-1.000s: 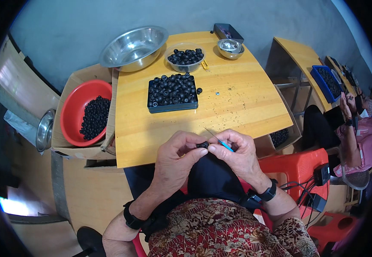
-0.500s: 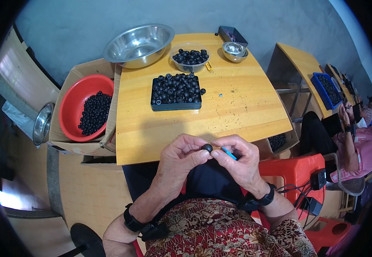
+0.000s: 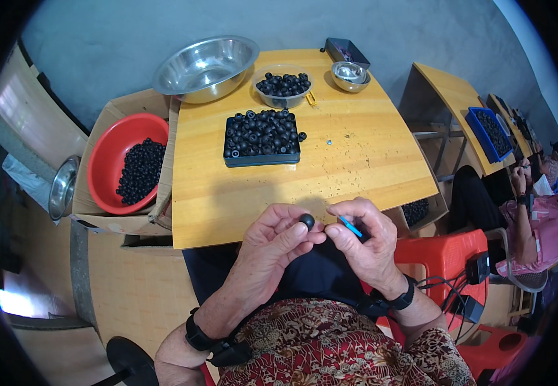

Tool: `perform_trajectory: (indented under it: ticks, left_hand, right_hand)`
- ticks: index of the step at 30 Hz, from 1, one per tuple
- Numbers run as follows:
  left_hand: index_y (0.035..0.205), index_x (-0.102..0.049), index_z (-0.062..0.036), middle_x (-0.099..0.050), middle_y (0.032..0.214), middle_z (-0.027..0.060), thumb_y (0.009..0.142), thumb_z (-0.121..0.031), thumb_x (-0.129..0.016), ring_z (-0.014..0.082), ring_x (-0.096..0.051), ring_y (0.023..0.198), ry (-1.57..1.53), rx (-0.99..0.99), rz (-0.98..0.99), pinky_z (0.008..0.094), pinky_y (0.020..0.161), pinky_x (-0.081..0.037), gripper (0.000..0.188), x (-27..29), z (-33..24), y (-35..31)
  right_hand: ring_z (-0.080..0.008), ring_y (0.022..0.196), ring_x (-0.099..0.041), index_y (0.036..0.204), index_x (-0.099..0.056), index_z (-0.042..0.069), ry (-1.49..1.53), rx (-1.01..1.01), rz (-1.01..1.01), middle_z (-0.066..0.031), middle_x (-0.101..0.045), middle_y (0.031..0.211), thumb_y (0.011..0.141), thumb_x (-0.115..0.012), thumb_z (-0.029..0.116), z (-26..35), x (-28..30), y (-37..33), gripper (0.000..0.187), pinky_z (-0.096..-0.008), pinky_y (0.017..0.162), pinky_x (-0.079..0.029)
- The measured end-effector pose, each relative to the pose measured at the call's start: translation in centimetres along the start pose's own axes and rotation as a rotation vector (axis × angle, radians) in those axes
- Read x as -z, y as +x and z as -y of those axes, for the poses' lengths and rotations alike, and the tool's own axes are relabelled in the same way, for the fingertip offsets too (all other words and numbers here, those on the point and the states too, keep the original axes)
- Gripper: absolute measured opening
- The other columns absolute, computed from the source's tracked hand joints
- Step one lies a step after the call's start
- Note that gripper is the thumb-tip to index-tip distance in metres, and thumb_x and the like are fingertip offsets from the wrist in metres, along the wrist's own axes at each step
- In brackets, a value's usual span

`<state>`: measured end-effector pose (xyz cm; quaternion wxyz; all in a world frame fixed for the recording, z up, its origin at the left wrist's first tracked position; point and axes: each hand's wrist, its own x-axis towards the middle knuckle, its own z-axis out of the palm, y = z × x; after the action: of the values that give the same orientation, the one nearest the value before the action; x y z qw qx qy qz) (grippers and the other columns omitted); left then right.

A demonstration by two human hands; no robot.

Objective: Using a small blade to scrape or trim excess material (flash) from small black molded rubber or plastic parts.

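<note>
Between its thumb and fingers my left hand (image 3: 267,243) pinches a small black ball-shaped part (image 3: 307,221), held just past the table's near edge. My right hand (image 3: 374,248) grips a slim bright-blue tool (image 3: 350,226); its kind is hard to make out, as the fingers cover much of it. A narrow gap separates the two hands. Ahead of them on the yellow wooden table (image 3: 330,180) stands a dark tray (image 3: 263,161) heaped with similar black round parts. One loose black part (image 3: 302,136) lies against its right side.
Behind the tray are a clear tub (image 3: 283,101) of black parts, a large steel basin (image 3: 208,67) and small metal bowls (image 3: 351,80). Crumbs dot the tabletop. At left, a red basin (image 3: 99,170) sits in a cardboard box. A red stool (image 3: 436,254) and a seated co-worker (image 3: 536,225) are at right.
My hands have drawn apart. The right hand has shifted slightly right with the blue tool, away from the black part, which the left hand still holds.
</note>
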<state>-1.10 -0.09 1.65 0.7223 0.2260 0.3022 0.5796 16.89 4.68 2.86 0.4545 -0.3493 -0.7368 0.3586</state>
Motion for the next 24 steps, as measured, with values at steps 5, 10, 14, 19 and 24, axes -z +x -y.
perform_trajectory:
  ticks: [5, 10, 14, 19, 24]
  left_hand:
    - [0.112, -0.056, -0.0038, -0.065, 0.102, 0.0062, 0.092, -0.005, -0.062, 0.0133, -0.063, 0.096, 0.122, -0.127, 0.082, 0.0244, 0.086, -0.051, 0.021, 0.1, 0.41, -0.04]
    - [0.11, -0.056, -0.002, -0.064, 0.101, 0.0058, 0.09, -0.001, -0.064, 0.0115, -0.062, 0.095, 0.191, -0.193, 0.038, 0.0238, 0.086, -0.05, 0.022, -0.34, 0.32, -0.24]
    - [0.108, -0.057, -0.001, -0.064, 0.102, 0.0052, 0.088, 0.002, -0.065, 0.0093, -0.061, 0.095, 0.28, -0.248, 0.027, 0.0231, 0.086, -0.05, 0.022, -0.22, 0.38, -0.39]
    - [0.108, -0.057, -0.0008, -0.063, 0.102, 0.0046, 0.088, 0.003, -0.065, 0.0078, -0.06, 0.094, 0.292, -0.272, 0.036, 0.0219, 0.085, -0.049, 0.022, -0.45, 0.49, -0.39]
    - [0.108, -0.057, -0.0013, -0.063, 0.1, 0.0029, 0.087, 0.003, -0.066, 0.0064, -0.059, 0.091, 0.305, -0.299, 0.04, 0.0204, 0.083, -0.049, 0.023, -0.55, 0.48, -0.42]
  right_hand:
    - [-0.0121, 0.065, -0.057, 0.101, -0.065, 0.002, 0.012, 0.119, -0.019, -0.0063, -0.063, 0.076, 0.08, -0.076, 0.008, -0.22, -0.13, 0.12, 0.025, -0.0254, 0.057, -0.044]
    - [-0.0117, 0.063, -0.057, 0.103, -0.066, 0.003, 0.013, 0.16, 0.021, -0.0057, -0.063, 0.074, 0.078, -0.077, 0.007, -0.09, 0.2, 0.25, 0.028, -0.0255, 0.055, -0.043]
    - [-0.0118, 0.061, -0.057, 0.105, -0.067, 0.003, 0.028, 0.18, 0.036, -0.0048, -0.062, 0.072, 0.076, -0.078, 0.006, -0.14, 0.19, 0.3, 0.031, -0.0256, 0.054, -0.042]
    - [-0.0119, 0.059, -0.056, 0.104, -0.067, 0.003, 0.032, 0.181, 0.032, -0.0045, -0.061, 0.07, 0.075, -0.078, 0.005, -0.03, 0.32, 0.34, 0.031, -0.0255, 0.052, -0.041]
    - [-0.0129, 0.056, -0.054, 0.104, -0.07, 0.004, -0.005, 0.213, 0.078, -0.0047, -0.059, 0.068, 0.073, -0.076, 0.003, -0.39, 0.33, 0.4, 0.033, -0.0263, 0.05, -0.041]
